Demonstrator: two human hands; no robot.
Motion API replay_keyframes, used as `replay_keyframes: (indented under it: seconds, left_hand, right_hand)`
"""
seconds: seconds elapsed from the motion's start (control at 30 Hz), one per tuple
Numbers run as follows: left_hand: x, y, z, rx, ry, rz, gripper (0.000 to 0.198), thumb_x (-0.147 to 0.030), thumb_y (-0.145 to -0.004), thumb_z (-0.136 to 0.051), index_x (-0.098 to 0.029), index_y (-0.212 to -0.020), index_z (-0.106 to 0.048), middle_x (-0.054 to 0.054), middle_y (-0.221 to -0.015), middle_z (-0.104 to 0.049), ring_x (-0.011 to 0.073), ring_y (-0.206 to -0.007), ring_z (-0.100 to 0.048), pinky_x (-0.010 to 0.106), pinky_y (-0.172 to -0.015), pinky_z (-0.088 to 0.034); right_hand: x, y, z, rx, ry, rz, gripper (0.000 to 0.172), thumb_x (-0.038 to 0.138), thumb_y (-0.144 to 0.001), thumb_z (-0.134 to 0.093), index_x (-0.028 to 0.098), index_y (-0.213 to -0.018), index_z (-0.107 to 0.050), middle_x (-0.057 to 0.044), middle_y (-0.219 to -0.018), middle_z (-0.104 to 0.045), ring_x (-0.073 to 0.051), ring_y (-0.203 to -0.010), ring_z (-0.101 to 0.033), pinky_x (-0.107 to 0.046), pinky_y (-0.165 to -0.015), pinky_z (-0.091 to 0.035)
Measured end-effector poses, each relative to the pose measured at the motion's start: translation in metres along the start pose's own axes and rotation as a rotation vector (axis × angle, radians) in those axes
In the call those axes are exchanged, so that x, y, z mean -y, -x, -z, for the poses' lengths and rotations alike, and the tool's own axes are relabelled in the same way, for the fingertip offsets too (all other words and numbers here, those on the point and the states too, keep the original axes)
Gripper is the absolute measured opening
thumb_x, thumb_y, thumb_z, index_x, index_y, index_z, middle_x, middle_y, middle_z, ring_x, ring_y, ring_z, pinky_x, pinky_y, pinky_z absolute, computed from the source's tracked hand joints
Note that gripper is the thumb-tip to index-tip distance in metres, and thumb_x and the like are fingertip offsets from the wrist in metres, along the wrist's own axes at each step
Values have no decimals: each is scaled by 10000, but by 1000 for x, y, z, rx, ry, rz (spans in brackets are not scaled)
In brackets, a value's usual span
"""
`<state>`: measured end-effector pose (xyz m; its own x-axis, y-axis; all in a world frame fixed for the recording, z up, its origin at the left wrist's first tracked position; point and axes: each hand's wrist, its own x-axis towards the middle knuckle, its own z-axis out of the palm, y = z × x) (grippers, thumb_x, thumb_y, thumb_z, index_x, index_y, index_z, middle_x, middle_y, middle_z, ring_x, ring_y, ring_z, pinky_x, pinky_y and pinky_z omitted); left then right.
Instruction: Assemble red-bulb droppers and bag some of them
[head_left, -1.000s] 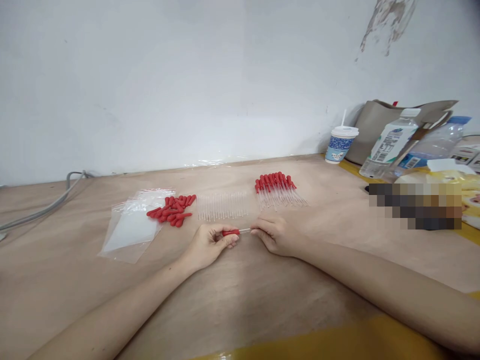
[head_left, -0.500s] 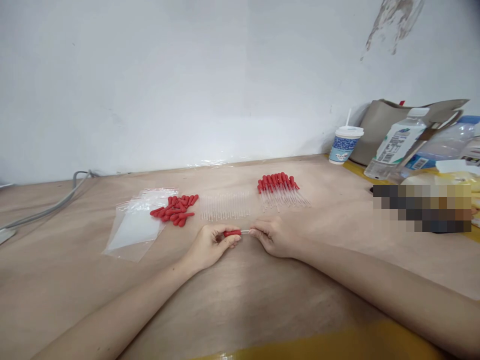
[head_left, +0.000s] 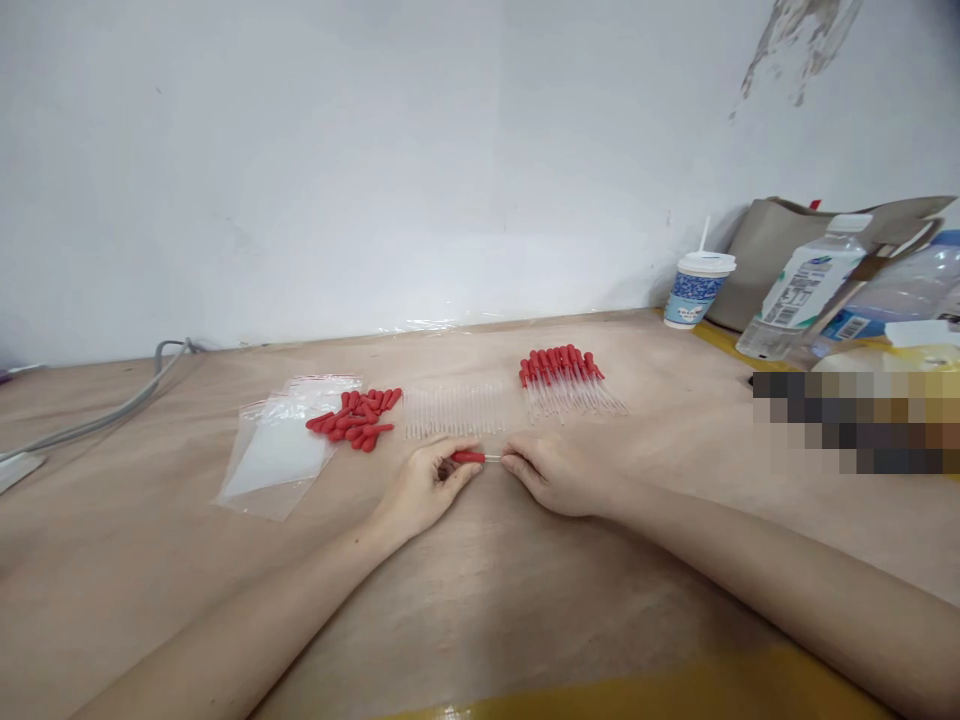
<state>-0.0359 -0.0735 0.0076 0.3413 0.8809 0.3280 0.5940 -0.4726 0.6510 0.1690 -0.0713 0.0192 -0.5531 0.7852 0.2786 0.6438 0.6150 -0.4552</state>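
Note:
My left hand (head_left: 433,484) is closed around a red rubber dropper bulb (head_left: 469,457). A thin clear glass dropper tube (head_left: 492,458) runs from the bulb's open end into the fingers of my right hand (head_left: 551,472), which pinch it. Behind my hands lies a row of bare clear tubes (head_left: 454,410). To its left is a loose pile of red bulbs (head_left: 356,418). Farther right, droppers with red bulbs fitted (head_left: 562,375) lie side by side, tips toward me.
Clear zip bags (head_left: 281,450) lie left of the bulbs, and a grey cable (head_left: 112,422) runs along the left. At the back right stand a paper cup (head_left: 699,290), a plastic bottle (head_left: 806,285) and a grey bag (head_left: 765,250). A wall (head_left: 337,180) closes off the back.
Less of the clear tube shows between my hands, which have come slightly closer together. The view has shifted a little, so the things on the table appear slightly farther right.

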Motion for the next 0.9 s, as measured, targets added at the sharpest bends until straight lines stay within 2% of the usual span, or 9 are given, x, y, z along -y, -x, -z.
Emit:
replay_keyframes:
  seconds: [0.1,0.23,0.3,0.4,0.53,0.7,0.9]
  left_hand:
    - [3,0,0,-62,-126,16,353,-281,-784,-586,-163,-1115,-550,16,-797,-581,106,-561,-506,262,-580,-456]
    - [4,-1,-2,34,-209,-74,190,-244,-831,-511,-168,-992,-579,-21,-638,-529,125,-589,-504,255,-589,-410]
    - [2,-1,-2,51,-223,-100,144,-232,-840,-494,-170,-919,-598,-16,-638,-532,125,-598,-506,249,-588,-397]
    - [1,0,-1,60,-219,-91,139,-235,-845,-488,-167,-888,-601,-14,-638,-534,123,-598,-504,243,-586,-390]
    - [2,0,0,60,-218,-102,146,-235,-845,-489,-169,-907,-603,-21,-620,-514,122,-595,-499,239,-583,-385]
    - [3,0,-1,59,-199,-98,162,-249,-847,-479,-173,-917,-603,-13,-640,-529,123,-595,-500,237,-570,-384]
    - [1,-1,0,57,-198,-110,164,-260,-843,-482,-173,-895,-612,-10,-632,-533,125,-584,-494,241,-568,-384]
  right_hand:
    - [-8,-5,9,-19,-85,-115,138,172,-841,-443,160,-782,-567,-43,-745,-626,-131,-664,-551,-237,-616,-400]
    - [-28,-30,23,-77,-452,-465,144,218,-818,-470,162,-700,-528,-21,-612,-604,-118,-546,-576,-225,-550,-434]
    - [-37,-47,28,-163,-381,-597,211,268,-796,-498,162,-616,-528,-29,-583,-596,-129,-534,-579,-230,-535,-432]
    - [-43,-69,26,-282,8,-653,295,369,-770,-512,166,-567,-579,-57,-624,-623,-188,-655,-610,-260,-585,-431]
    - [-43,-79,10,-232,310,-690,323,376,-809,-433,160,-782,-672,-121,-831,-671,-257,-829,-626,-327,-682,-441]
    - [-41,-74,1,-188,385,-686,369,367,-836,-397,126,-874,-675,-162,-875,-669,-277,-849,-630,-345,-697,-441]
    - [-35,-73,1,-194,380,-607,329,365,-844,-407,162,-856,-666,-128,-849,-670,-265,-838,-630,-347,-692,-443]
